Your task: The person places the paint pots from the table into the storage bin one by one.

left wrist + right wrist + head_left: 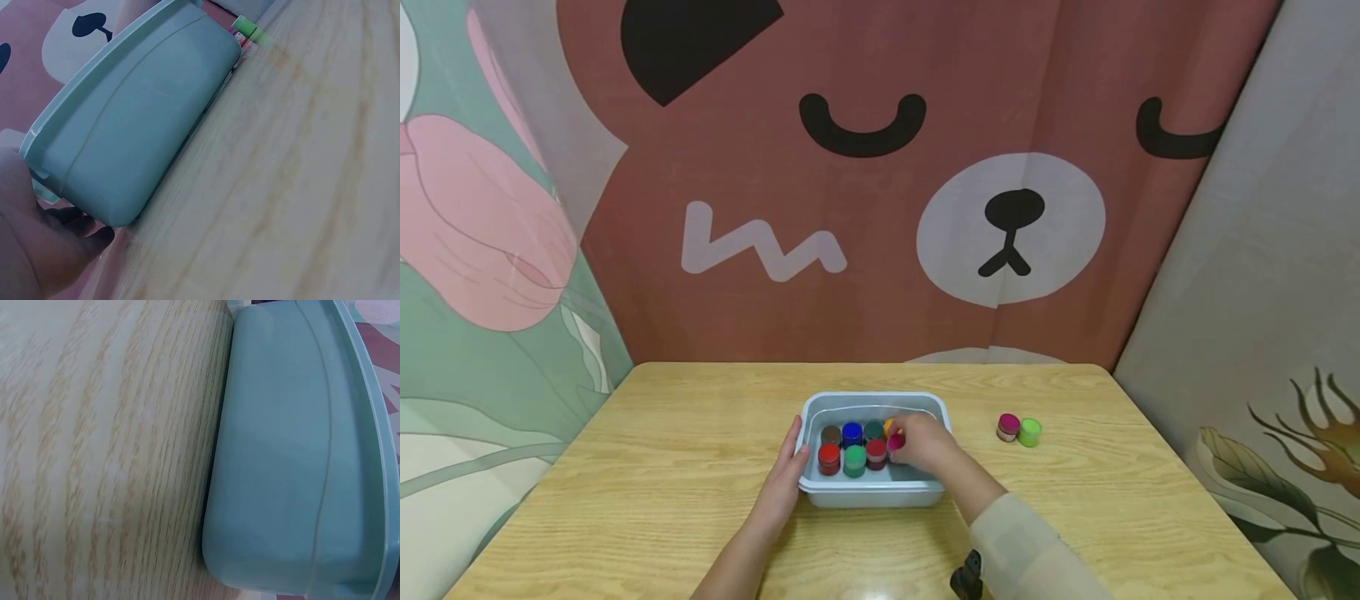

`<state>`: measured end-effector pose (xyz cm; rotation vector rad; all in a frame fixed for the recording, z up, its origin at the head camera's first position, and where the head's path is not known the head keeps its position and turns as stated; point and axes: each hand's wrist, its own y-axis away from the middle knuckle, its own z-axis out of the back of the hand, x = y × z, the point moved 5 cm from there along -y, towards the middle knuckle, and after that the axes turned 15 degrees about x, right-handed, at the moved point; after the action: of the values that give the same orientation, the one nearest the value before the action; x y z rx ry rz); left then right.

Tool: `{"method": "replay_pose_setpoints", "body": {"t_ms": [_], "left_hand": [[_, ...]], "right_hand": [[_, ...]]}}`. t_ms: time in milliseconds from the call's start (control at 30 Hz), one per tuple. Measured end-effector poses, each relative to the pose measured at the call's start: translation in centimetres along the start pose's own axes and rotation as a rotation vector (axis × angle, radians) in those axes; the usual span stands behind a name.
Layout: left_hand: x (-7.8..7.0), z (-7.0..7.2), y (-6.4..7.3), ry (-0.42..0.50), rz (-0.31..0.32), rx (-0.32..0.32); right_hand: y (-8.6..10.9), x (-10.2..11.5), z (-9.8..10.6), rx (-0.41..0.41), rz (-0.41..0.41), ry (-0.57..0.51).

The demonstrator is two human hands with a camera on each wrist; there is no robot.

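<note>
A pale blue plastic tub [872,498] stands on the table, with several small paint jars in two rows inside. My left hand [781,483] holds the tub's left end, thumb at the rim and fingers against the outer wall; the left wrist view shows those fingers [100,237] bent below the rim. Inside the tub, my right hand [925,442] pinches a small magenta jar [896,442] beside a dark red jar [876,454]. A yellow jar [889,427] peeks out behind that hand. The right wrist view shows only the tub's outer wall [275,456] and tabletop.
On the table right of the tub, a magenta-lidded jar [1008,427] and a light green jar [1030,432] stand side by side. A small black object [967,577] shows beside the right sleeve. A printed curtain [865,317] hangs behind the wooden table [700,450].
</note>
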<state>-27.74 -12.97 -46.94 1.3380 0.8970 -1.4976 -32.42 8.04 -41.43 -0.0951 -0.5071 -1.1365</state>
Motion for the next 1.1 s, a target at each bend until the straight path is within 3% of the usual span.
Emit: {"method": "replay_pose_setpoints", "body": {"t_ms": [667, 1100], "left_hand": [[0.01, -0.04, 0.04, 0.022, -0.005, 0.003], [0.06, 0.06, 0.01, 0.012, 0.008, -0.001]], "right_hand": [[-0.16, 0.08, -0.76, -0.019, -0.009, -0.015], [-0.04, 0.07, -0.46, 0.026, -0.043, -0.092]]}}
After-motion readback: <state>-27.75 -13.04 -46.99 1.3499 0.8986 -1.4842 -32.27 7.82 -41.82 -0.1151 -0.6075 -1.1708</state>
